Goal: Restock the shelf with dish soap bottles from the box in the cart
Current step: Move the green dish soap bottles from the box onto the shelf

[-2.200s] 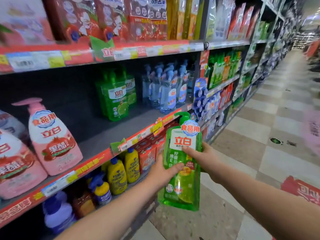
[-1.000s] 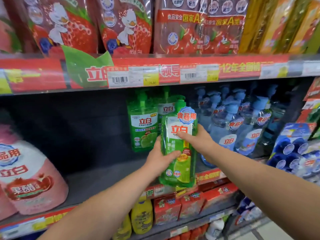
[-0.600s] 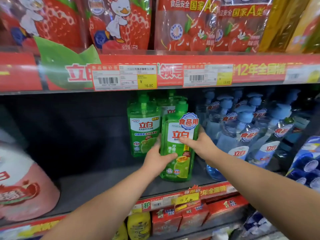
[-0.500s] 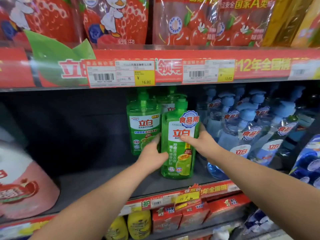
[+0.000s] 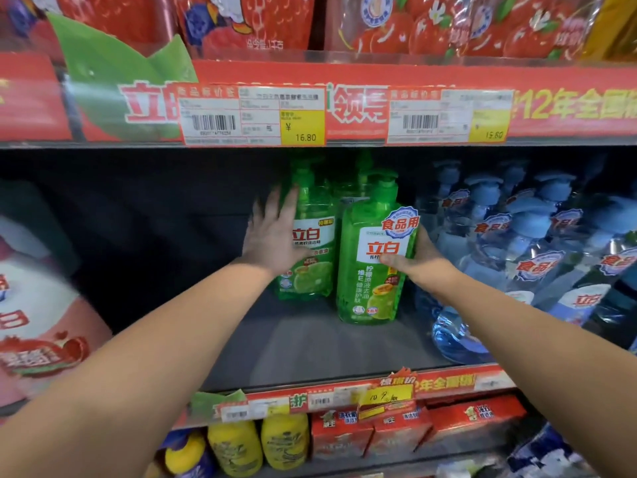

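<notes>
A green dish soap bottle (image 5: pixel 372 270) with a pump top stands upright on the dark middle shelf (image 5: pixel 310 343). My right hand (image 5: pixel 418 258) grips its right side, thumb across the white label. To its left stands another green bottle (image 5: pixel 315 250), and more green bottles stand behind it. My left hand (image 5: pixel 272 236) has straight, spread fingers and rests flat against the left side of that second bottle. The cart and the box are out of view.
Several clear blue pump bottles (image 5: pixel 517 257) crowd the shelf to the right. Large pink bottles (image 5: pixel 38 326) stand at far left, with bare dark shelf between. Red pouches (image 5: pixel 431 25) hang above; yellow bottles (image 5: pixel 258 446) and red boxes (image 5: pixel 396 432) fill the shelf below.
The green bottle has gone from held in the aisle onto the shelf. My left hand has let go of it and moved left to the neighbouring green bottle, fingers spread.
</notes>
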